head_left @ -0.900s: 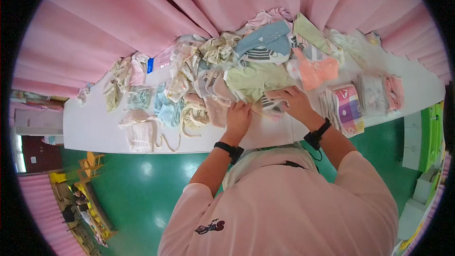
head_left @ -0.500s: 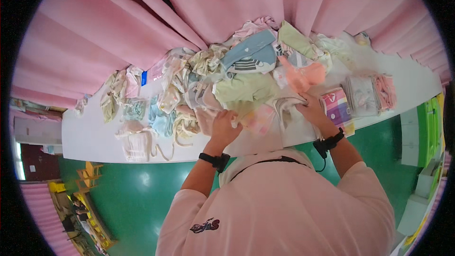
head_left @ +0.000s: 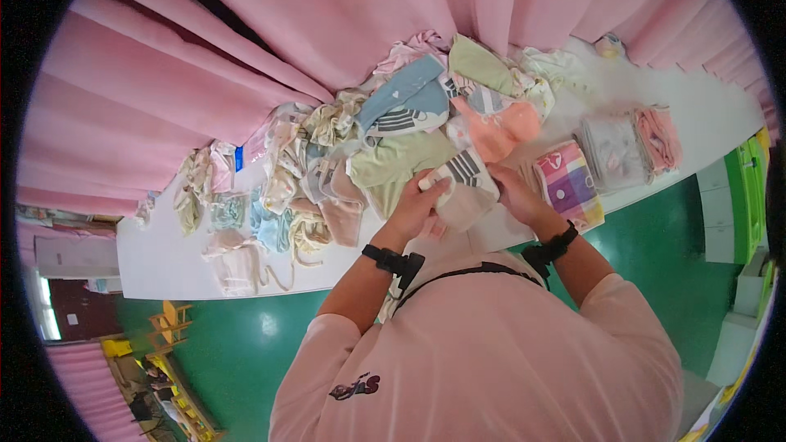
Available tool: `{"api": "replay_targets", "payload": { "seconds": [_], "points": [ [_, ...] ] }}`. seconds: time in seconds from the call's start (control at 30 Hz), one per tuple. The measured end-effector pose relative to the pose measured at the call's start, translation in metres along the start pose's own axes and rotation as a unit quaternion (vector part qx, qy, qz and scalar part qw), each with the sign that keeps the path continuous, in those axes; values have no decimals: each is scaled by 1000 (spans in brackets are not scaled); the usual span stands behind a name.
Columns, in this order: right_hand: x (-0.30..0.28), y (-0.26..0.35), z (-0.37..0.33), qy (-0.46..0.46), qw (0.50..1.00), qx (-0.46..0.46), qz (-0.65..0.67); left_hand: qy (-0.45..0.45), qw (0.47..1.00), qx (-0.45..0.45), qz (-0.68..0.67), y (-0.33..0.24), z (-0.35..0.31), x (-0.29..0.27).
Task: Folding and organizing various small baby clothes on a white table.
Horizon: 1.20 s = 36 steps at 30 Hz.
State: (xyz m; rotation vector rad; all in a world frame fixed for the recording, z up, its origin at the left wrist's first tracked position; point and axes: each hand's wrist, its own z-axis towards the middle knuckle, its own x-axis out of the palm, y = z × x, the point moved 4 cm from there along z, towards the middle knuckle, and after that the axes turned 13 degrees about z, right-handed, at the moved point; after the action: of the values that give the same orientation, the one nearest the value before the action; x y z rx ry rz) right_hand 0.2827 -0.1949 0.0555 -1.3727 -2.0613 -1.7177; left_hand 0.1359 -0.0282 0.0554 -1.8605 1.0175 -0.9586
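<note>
Between my hands is a small folded cream cloth garment [head_left: 465, 198] with dark grey stripes along its upper edge, held above the near side of the table. My left hand [head_left: 417, 203] pinches its left edge, the thumb lying on top. At its upper right edge my right hand [head_left: 517, 196] grips, with some fingertips hidden behind the fabric. Just beyond the garment lie a pale green garment [head_left: 397, 162] and an orange one [head_left: 499, 131]. To the right of my right hand sits a flat pink, purple and yellow checked package [head_left: 569, 184].
A white table [head_left: 307, 281] carries heaped baby clothes, including a blue garment [head_left: 407, 98] at the back. Clear-wrapped folded clothes [head_left: 610, 151] stand at the right, next to pink folded cloth [head_left: 657, 139]. Pink curtains [head_left: 344, 16] hang along the far edge.
My left hand has come over to the striped cream garment, which is now raised between both hands. My right hand has shifted slightly left, and the view has turned a little.
</note>
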Motion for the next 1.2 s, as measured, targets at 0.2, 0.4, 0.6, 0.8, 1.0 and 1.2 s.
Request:
{"api": "replay_targets", "payload": {
  "seconds": [0.2, 0.4, 0.6, 0.8, 1.0, 1.2],
  "points": [
    [14, 9, -20, 17, 987, 5, -157, 1, 993, -100, 62, -13, -14, 17],
    [-36, -17, -12, -32, 960, 102, -259, -2, 968, -41, 249, 24, -14, -20],
    [-49, -19, -20, -98, 821, -131, -547, -395, 642, 141, 642, 40, -79, -145],
    [4, 15, -40, -107, 639, -183, -740, -479, 662, -48, 574, 16, -74, -166],
    [36, 16, -28, -49, 632, -187, -751, -496, 639, -19, 588, 7, -56, -142],
    [46, -18, -6, 66, 797, -119, -588, -411, 695, 185, 560, 27, -58, -108]
  ]
}}
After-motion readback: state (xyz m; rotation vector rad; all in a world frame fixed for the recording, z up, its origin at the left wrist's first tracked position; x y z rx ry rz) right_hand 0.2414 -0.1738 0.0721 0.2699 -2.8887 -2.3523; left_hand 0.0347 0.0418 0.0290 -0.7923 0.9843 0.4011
